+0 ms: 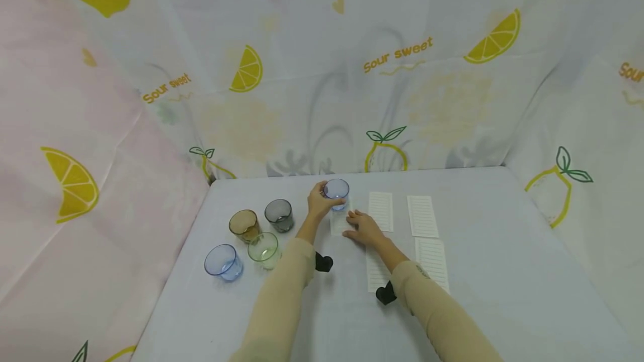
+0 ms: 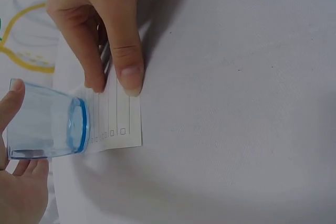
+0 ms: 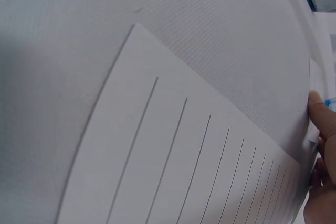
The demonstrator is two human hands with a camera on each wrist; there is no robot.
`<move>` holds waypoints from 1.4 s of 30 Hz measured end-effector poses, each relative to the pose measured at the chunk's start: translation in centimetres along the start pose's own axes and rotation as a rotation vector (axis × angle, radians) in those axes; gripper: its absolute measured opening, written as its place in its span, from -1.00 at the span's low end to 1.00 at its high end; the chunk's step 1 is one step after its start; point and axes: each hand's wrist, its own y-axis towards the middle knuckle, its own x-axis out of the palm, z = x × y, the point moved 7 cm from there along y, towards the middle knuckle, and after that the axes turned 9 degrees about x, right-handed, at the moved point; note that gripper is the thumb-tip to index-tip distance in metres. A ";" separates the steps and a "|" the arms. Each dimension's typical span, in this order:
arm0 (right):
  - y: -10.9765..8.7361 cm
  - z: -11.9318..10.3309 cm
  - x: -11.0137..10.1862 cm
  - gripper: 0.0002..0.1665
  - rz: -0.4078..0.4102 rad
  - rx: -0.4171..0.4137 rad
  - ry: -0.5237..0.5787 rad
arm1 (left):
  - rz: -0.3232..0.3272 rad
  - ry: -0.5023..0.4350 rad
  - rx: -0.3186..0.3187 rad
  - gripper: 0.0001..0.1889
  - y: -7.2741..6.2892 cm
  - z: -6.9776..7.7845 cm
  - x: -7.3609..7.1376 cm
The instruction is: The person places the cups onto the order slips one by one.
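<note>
My left hand [image 1: 320, 201] holds a clear blue glass cup [image 1: 336, 197] near the back of the table, thumb on one side and fingers on the other. In the left wrist view the cup [image 2: 47, 121] has its base right by a lined paper sheet [image 2: 123, 124] with small checkboxes; whether it touches the sheet I cannot tell. My right hand [image 1: 366, 229] rests its thumb and fingertips on that same sheet, just right of the cup. In the right wrist view, part of the right hand [image 3: 325, 124] shows at the edge, past another lined sheet [image 3: 173, 145].
To the left stand a brown cup [image 1: 245, 225], a grey cup [image 1: 279, 215], a green cup [image 1: 264, 249] and another blue cup [image 1: 223, 263]. Several lined sheets lie on the right, including a back-right sheet [image 1: 422, 217]. A printed cloth wall [image 1: 322, 99] rises behind the white table [image 1: 503, 272].
</note>
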 end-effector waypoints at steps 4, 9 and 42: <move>0.0 -0.2 0.1 -0.43 0.006 0.001 0.005 | -0.004 -0.002 0.007 -0.20 -0.4 0.0 0.0; -0.1 -0.2 0.2 -0.42 -0.008 0.029 -0.008 | -0.025 -0.017 0.005 -0.17 -0.9 -0.1 0.2; -0.4 -0.4 0.1 -0.42 -0.002 0.048 0.014 | -0.002 -0.099 0.056 -0.16 -3.3 -0.1 -0.3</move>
